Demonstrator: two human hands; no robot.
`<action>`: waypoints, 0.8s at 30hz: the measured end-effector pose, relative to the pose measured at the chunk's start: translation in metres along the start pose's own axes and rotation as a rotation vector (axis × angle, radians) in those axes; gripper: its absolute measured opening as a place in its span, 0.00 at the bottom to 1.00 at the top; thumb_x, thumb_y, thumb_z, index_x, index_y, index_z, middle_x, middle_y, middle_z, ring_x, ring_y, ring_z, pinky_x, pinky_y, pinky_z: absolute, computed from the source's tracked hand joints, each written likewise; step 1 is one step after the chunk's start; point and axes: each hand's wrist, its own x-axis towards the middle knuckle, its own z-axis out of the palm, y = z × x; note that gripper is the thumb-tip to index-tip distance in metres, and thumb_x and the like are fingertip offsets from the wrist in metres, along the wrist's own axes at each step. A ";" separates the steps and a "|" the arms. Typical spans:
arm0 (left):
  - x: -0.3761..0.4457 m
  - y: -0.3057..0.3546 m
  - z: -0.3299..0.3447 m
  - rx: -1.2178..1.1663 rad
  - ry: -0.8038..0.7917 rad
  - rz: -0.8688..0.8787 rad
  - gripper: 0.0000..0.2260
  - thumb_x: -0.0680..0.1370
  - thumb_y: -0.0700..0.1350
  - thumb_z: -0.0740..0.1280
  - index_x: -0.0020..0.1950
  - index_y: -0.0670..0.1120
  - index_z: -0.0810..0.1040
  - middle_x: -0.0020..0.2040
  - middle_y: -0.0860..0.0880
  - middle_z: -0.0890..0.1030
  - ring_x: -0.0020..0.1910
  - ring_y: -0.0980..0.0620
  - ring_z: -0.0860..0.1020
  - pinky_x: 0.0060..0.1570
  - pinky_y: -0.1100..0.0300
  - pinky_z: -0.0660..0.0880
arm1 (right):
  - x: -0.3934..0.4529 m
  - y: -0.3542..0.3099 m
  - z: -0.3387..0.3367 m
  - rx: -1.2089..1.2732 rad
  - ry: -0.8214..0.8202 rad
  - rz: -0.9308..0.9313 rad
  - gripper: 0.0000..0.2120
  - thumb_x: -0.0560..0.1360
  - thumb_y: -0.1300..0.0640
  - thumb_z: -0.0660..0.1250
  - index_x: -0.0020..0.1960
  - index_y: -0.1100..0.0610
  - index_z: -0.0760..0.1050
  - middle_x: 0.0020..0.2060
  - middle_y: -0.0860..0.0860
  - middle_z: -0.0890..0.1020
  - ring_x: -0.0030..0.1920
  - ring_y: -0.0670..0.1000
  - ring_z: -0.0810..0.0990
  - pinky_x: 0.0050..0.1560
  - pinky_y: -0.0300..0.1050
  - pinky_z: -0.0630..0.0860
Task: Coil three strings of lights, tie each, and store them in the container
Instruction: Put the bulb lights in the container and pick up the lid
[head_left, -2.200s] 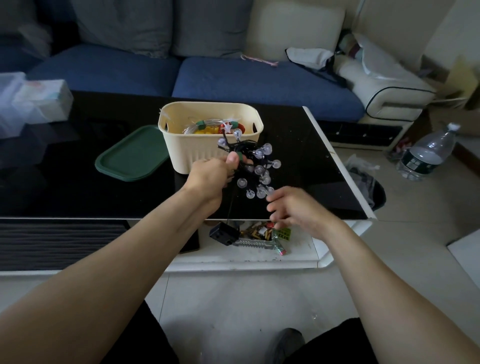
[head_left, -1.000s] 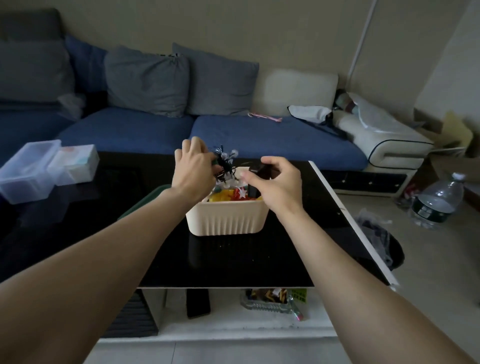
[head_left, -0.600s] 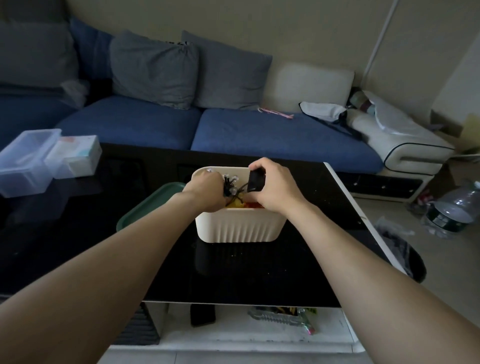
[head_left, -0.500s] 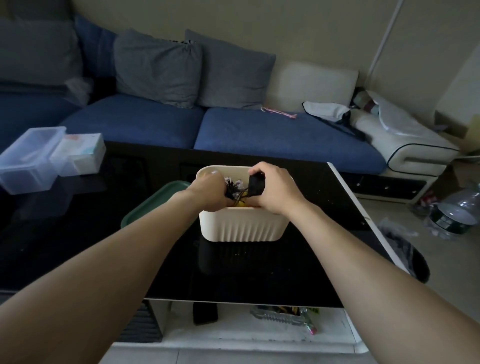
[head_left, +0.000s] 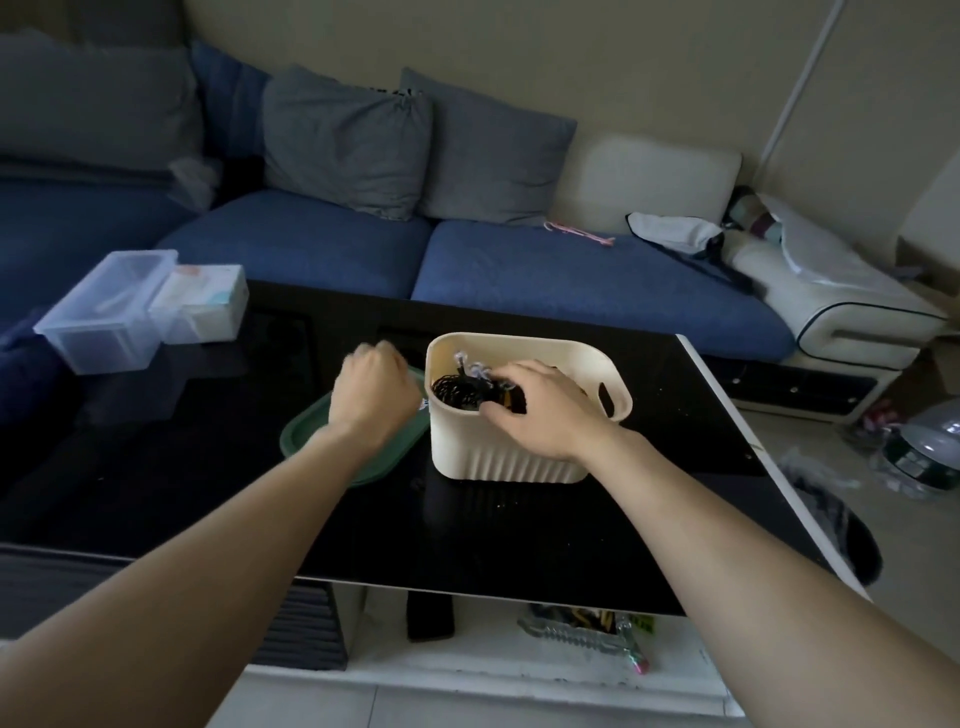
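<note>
A cream ribbed container (head_left: 506, 457) stands on the black table (head_left: 519, 540). Inside it lies a coiled black string of lights (head_left: 457, 387) with clear bulbs poking up. My right hand (head_left: 540, 405) reaches over the container's front rim, its fingers pressed on the coil and a black plug. My left hand (head_left: 374, 397) is outside the container, to its left, above the green lid (head_left: 306, 436), fingers curled with nothing visible in them. The other strings in the container are hidden under the coil and my right hand.
Two clear plastic boxes (head_left: 109, 312) sit at the table's far left. A blue sofa (head_left: 571, 280) runs behind the table. The table's right edge (head_left: 769, 473) borders a floor with a bottle (head_left: 924, 452) and a bag. A shelf under the table holds small items.
Both hands lowered the black coil into the container. My left hand has since let go and pulled out to the left, over the green lid. My right hand stays in the container.
</note>
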 end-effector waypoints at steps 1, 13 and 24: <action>-0.007 -0.012 0.006 0.071 -0.113 -0.069 0.14 0.77 0.45 0.64 0.58 0.38 0.77 0.59 0.36 0.76 0.60 0.35 0.74 0.58 0.46 0.72 | -0.001 0.000 0.004 -0.012 0.042 -0.004 0.25 0.78 0.40 0.64 0.72 0.49 0.71 0.68 0.48 0.75 0.67 0.52 0.74 0.67 0.53 0.71; -0.045 -0.065 0.041 0.315 -0.277 -0.121 0.06 0.75 0.44 0.70 0.49 0.44 0.77 0.50 0.46 0.79 0.58 0.42 0.75 0.50 0.53 0.66 | -0.018 0.014 0.028 -0.139 0.146 -0.160 0.22 0.79 0.41 0.66 0.72 0.44 0.71 0.67 0.45 0.72 0.69 0.51 0.68 0.72 0.52 0.60; -0.038 -0.017 0.033 -0.785 -0.280 -0.331 0.15 0.75 0.32 0.65 0.57 0.47 0.80 0.55 0.49 0.82 0.58 0.48 0.79 0.60 0.55 0.75 | -0.019 0.013 0.023 -0.155 0.125 0.007 0.17 0.79 0.37 0.63 0.36 0.46 0.71 0.39 0.45 0.77 0.45 0.48 0.76 0.44 0.47 0.72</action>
